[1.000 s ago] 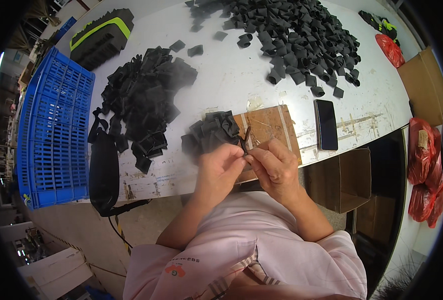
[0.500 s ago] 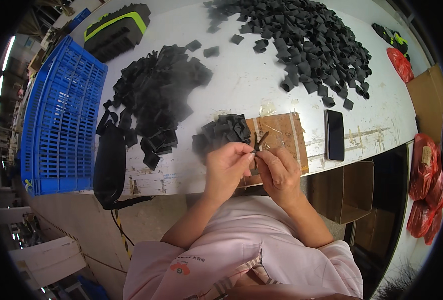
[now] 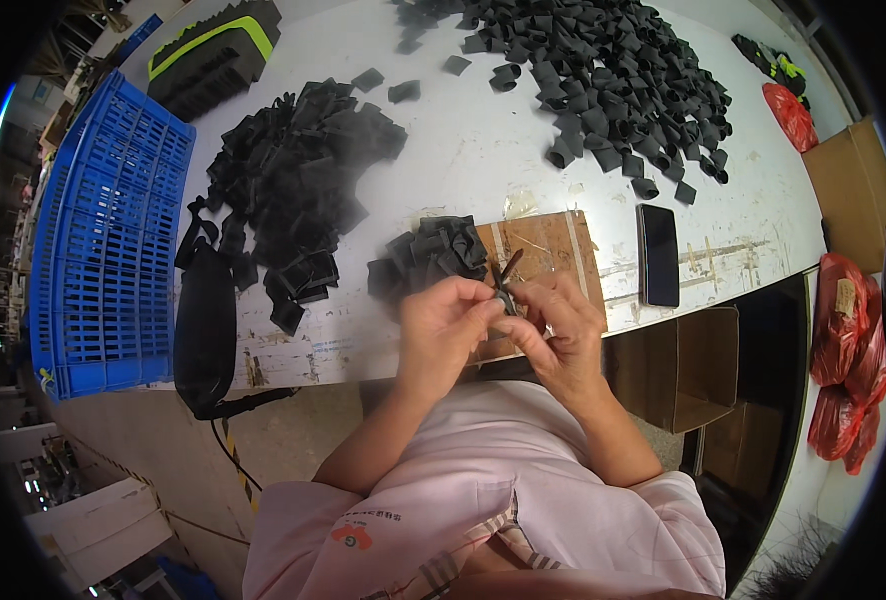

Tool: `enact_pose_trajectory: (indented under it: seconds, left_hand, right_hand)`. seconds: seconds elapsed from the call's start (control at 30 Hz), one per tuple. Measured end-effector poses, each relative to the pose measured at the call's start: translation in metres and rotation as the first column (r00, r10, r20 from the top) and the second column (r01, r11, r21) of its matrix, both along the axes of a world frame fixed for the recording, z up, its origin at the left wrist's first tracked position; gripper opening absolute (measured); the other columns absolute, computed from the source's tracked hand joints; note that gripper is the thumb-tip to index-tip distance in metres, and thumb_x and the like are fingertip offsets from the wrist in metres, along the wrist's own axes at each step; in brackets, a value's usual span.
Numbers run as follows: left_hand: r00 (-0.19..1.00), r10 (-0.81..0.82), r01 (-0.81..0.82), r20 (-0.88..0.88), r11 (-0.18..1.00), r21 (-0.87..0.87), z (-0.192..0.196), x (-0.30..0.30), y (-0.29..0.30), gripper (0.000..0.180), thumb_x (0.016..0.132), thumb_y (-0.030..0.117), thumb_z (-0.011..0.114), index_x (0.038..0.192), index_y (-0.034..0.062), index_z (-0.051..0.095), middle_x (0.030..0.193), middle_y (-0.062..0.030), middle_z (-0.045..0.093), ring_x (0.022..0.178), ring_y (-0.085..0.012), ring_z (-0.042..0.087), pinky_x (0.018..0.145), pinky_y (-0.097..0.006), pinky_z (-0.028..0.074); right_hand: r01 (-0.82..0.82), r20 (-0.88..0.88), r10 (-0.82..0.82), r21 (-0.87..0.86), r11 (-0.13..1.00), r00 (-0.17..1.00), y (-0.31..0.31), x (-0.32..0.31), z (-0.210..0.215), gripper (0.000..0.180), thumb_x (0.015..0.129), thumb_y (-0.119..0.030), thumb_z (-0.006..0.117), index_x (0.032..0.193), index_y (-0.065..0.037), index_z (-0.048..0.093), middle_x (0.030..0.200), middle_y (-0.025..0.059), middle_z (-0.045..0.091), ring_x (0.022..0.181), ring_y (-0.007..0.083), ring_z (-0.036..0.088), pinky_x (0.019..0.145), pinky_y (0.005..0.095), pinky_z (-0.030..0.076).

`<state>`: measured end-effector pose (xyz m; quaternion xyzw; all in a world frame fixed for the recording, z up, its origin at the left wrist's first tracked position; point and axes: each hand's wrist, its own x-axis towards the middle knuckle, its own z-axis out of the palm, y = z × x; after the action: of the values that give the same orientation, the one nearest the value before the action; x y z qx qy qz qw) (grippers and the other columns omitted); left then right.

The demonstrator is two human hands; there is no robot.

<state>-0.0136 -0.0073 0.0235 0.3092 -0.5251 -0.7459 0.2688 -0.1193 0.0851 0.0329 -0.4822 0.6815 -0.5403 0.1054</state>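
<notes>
My left hand (image 3: 443,330) is closed in a pinch on a small dark fabric piece (image 3: 507,303), mostly hidden by the fingers. Across from it, my right hand (image 3: 566,330) has its curled fingertips at the same piece, thumb spread a little lower. Just beyond the fingertips, a dark, narrow scissor-like tool (image 3: 511,262) shows over a brown wooden board (image 3: 563,240); its lower end is hidden. Left of the board lies a small heap of black fabric pieces (image 3: 433,250), close to my left hand.
A larger black heap (image 3: 293,180) lies left, a wide pile of black loops (image 3: 603,80) at the far right. A blue crate (image 3: 113,250) and black pouch (image 3: 206,330) stand left. A phone (image 3: 658,255) lies right; a cardboard box (image 3: 698,365) sits below the table edge.
My right thumb and fingers have spread from a tight pinch, the thumb dropping lower. Both hands stay together near the board. The whole view has shifted slightly.
</notes>
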Motion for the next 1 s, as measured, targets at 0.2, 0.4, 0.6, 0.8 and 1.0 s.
enact_pose_trajectory:
  seconds: [0.2, 0.4, 0.6, 0.8, 1.0]
  left_hand:
    - [0.997, -0.079, 0.080, 0.017, 0.996, -0.050, 0.005, 0.001, -0.003, 0.005, 0.078, -0.004, 0.056, 0.083, -0.0033, 0.057, 0.063, -0.0036, 0.057, 0.049, -0.0051, 0.048, 0.043, -0.018, 0.040]
    - [0.954, 0.296, -0.210, 0.038, 0.754, -0.622, -0.015, -0.010, 0.015, 0.005, 0.077, -0.007, 0.055, 0.080, -0.0038, 0.053, 0.063, -0.0022, 0.055, 0.048, -0.0019, 0.046, 0.038, -0.019, 0.039]
    - [0.905, -0.047, 0.279, -0.422, 0.815, 0.508, 0.013, -0.004, -0.008, 0.013, 0.072, -0.007, 0.055, 0.083, -0.0005, 0.051, 0.078, -0.0049, 0.055, 0.051, -0.0020, 0.041, 0.039, -0.017, 0.028]
    - [0.993, 0.100, -0.114, -0.064, 0.946, -0.302, 0.001, -0.011, 0.012, 0.016, 0.073, -0.008, 0.052, 0.089, -0.0037, 0.051, 0.073, -0.0045, 0.053, 0.044, -0.0019, 0.039, 0.039, -0.017, 0.030]
    - [0.840, 0.070, 0.295, -0.538, 0.773, 0.562, 0.040, -0.013, -0.020, 0.018, 0.078, -0.010, 0.038, 0.093, -0.0045, 0.047, 0.064, -0.0111, 0.054, 0.033, -0.0047, 0.034, 0.032, -0.019, 0.025]
  right_hand:
    - [-0.035, -0.253, 0.023, -0.043, 0.998, 0.967, 0.000, -0.002, -0.007, 0.024, 0.065, -0.001, 0.068, 0.086, 0.000, 0.059, 0.073, 0.0093, 0.051, 0.058, 0.0204, 0.052, 0.046, 0.0292, 0.042]
    - [0.116, -0.465, -0.126, -0.050, 0.992, 0.877, -0.012, 0.002, -0.013, 0.021, 0.064, 0.003, 0.063, 0.084, 0.001, 0.058, 0.073, 0.0099, 0.051, 0.059, 0.0226, 0.052, 0.046, 0.0304, 0.043]
    - [0.181, 0.249, -0.173, -0.008, 0.984, 0.953, -0.008, -0.006, -0.003, 0.007, 0.069, 0.001, 0.061, 0.076, 0.001, 0.061, 0.070, 0.0053, 0.055, 0.055, 0.0099, 0.051, 0.044, 0.0219, 0.039]
    - [-0.184, 0.940, 0.239, -0.287, 0.940, -0.245, 0.003, -0.015, -0.011, 0.008, 0.076, -0.005, 0.061, 0.081, 0.000, 0.061, 0.067, 0.0000, 0.052, 0.056, 0.0054, 0.044, 0.047, 0.0195, 0.036]
    - [-0.313, 0.829, 0.215, -0.051, 0.948, 0.516, -0.015, -0.028, 0.043, 0.022, 0.087, -0.024, 0.052, 0.073, -0.007, 0.054, 0.062, -0.0063, 0.043, 0.056, 0.0016, 0.038, 0.048, 0.0173, 0.030]
